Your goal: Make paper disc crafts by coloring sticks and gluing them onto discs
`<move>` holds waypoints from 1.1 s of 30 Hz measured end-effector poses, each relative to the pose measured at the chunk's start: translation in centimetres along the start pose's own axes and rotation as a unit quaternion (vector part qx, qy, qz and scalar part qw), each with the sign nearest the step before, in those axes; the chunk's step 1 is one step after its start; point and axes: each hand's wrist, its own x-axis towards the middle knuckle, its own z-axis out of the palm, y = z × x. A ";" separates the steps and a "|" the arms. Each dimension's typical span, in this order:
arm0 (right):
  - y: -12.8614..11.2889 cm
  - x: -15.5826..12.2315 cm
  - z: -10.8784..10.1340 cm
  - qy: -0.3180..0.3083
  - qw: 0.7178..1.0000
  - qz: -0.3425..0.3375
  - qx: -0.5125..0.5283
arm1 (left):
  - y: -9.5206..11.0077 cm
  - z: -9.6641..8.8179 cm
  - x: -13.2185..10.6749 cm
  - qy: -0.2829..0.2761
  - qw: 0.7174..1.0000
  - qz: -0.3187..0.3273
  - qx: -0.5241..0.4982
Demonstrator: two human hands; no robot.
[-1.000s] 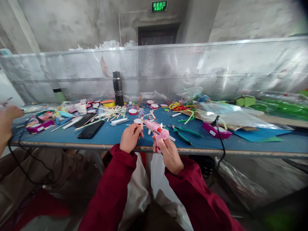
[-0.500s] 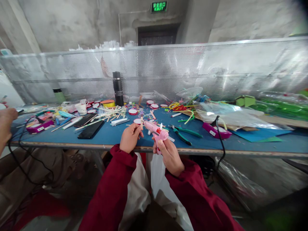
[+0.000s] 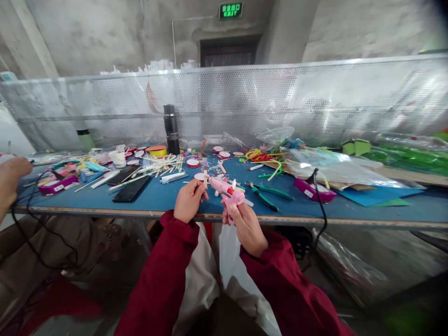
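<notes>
My right hand [image 3: 247,226] is wrapped round the grip of a pink glue gun [image 3: 229,193], whose nozzle points up and to the left. Between the fingertips of my left hand [image 3: 191,198], a craft stick [image 3: 205,170] is pinched upright, with a purplish upper part. The nozzle is close beside the stick; whether they touch I cannot tell. Just behind the stick lies a red-rimmed white lid [image 3: 199,177] on the blue table [image 3: 164,198]. Green-handled pliers [image 3: 268,192] rest to the right of the glue gun.
A black phone [image 3: 132,188], loose sticks [image 3: 164,164] and a black flask [image 3: 171,130] stand or lie left of centre. Purple devices [image 3: 315,190] with cables sit on both sides. Plastic sheeting [image 3: 325,163] covers the right. Another person's hand [image 3: 12,179] shows at far left.
Both my hands stay nearly where they were, with the glue gun and the craft stick. The other person's hand at far left has shifted slightly to the right.
</notes>
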 end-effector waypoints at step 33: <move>0.4 0.0 0.0 -0.011 1.000 -0.010 -0.008 | -0.2 0.2 -0.2 0.018 0.999 0.036 0.023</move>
